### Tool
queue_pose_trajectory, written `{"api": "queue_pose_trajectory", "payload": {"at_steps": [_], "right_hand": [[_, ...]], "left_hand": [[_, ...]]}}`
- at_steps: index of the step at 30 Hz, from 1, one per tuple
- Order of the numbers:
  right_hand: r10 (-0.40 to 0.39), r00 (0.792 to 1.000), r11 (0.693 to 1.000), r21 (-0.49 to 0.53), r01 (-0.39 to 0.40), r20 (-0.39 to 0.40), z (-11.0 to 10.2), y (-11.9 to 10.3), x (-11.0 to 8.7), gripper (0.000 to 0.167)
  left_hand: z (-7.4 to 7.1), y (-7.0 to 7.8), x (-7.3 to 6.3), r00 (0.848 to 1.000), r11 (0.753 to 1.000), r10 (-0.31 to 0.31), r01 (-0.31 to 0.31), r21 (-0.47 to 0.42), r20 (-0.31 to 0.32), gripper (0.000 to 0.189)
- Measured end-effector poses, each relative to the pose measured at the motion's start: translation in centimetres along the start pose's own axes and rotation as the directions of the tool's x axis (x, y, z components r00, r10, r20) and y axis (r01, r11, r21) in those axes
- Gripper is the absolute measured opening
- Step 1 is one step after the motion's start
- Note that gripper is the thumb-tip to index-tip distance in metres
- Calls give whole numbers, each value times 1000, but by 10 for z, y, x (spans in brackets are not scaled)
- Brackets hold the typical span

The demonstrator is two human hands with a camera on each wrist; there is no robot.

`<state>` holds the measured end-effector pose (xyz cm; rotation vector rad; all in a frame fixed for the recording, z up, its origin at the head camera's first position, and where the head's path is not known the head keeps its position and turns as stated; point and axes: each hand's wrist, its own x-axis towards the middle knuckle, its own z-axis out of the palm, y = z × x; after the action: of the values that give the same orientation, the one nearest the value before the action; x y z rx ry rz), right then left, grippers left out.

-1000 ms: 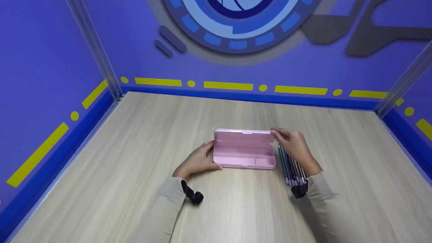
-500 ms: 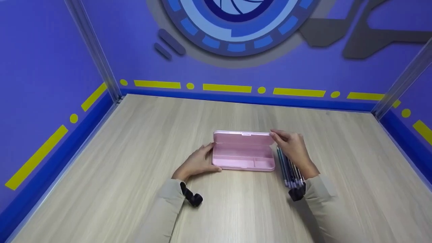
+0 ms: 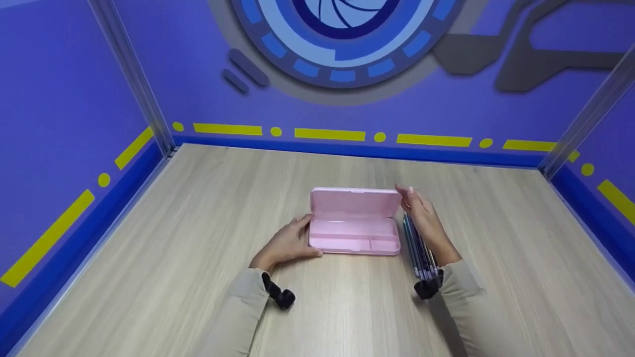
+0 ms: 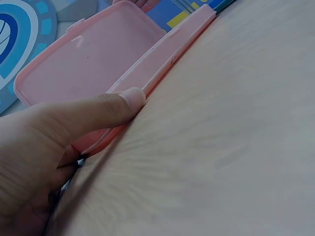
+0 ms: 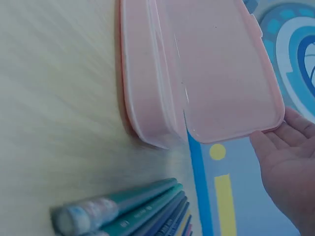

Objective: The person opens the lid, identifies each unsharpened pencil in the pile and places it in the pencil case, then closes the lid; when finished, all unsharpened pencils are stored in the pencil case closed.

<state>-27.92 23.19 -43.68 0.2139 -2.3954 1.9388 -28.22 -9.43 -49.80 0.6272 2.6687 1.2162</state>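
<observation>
A pink pencil case (image 3: 347,243) lies on the table with its lid (image 3: 356,203) raised. Its tray has a long compartment and smaller ones along the front. My left hand (image 3: 289,242) grips the case's left end, the thumb on the front wall (image 4: 162,59) and the other fingers around the side, partly hidden. At the lid's upper right corner is my right hand (image 3: 424,218), its fingers fairly straight and touching the edge, some behind the lid in the right wrist view. Several pencils (image 3: 415,253) lie side by side just right of the case, partly under the right forearm.
The wooden table (image 3: 223,198) is bounded by blue-purple panels (image 3: 248,106) with yellow marks at the back and sides. Metal posts (image 3: 136,79) stand at the corners. Black wrist straps (image 3: 279,292) sit at both sleeve cuffs.
The lid has swung further up and back. My right hand has gone from pinching its corner to touching it with straighter fingers. The left hand keeps its grip; the head view tilts slightly upward.
</observation>
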Motion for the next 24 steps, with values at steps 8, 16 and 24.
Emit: {"api": "queue_pose_trajectory", "payload": {"at_steps": [8,16,24], "right_hand": [[53,994,997,57,-59,92,0,6,14,69],[127,980,992,-16,-126,156,6,13,29,75],[208,958,978,-28,-207,198,9,25,39,82]], "left_hand": [[1,-3,0,1000,1000,-6,6,-17,4,107],[1,-2,0,1000,1000,-18,18,-5,-8,105],[1,1,-1,1000,1000,-10,11,18,-13,106]]}}
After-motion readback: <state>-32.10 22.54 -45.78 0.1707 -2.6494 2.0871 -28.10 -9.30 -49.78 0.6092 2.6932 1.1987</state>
